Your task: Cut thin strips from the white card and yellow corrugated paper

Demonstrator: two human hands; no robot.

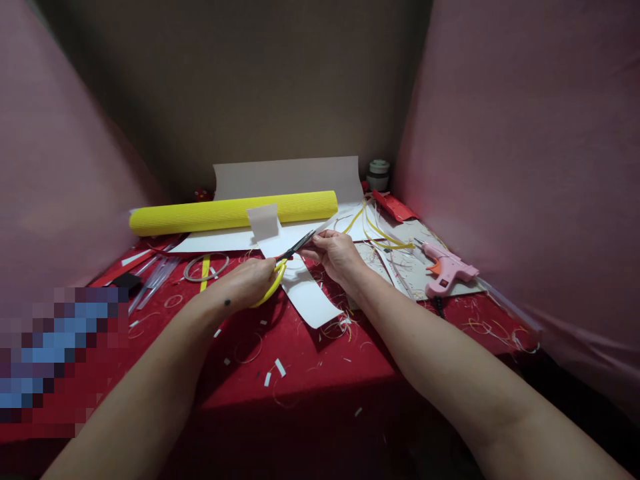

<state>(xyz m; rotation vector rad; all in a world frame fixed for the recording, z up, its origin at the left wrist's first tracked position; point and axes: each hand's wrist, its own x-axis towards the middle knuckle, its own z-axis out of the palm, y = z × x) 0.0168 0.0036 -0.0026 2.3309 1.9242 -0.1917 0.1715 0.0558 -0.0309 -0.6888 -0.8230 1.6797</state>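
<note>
My left hand (pixel 255 279) is closed round the yellow handles of a pair of scissors (pixel 271 288). Their dark blades point up and to the right, with the tips at the fingers of my right hand (pixel 333 250). That hand pinches a thin whitish strip (pixel 336 221), which sticks out to the upper right. Whether the blades touch the strip I cannot tell. Below both hands lies a long white piece of paper (pixel 313 297), its far end curling up in front of a yellow corrugated roll (pixel 195 217).
A pink glue gun (pixel 450 267) rests at the right on a grey board (pixel 377 273). Yellow strips (pixel 373 230), a red piece (pixel 395 205) and a lidded jar (pixel 379 175) are behind. A wire coil (pixel 206 267) lies left. Scraps litter the red cloth (pixel 240 380); pink sheets flank both sides.
</note>
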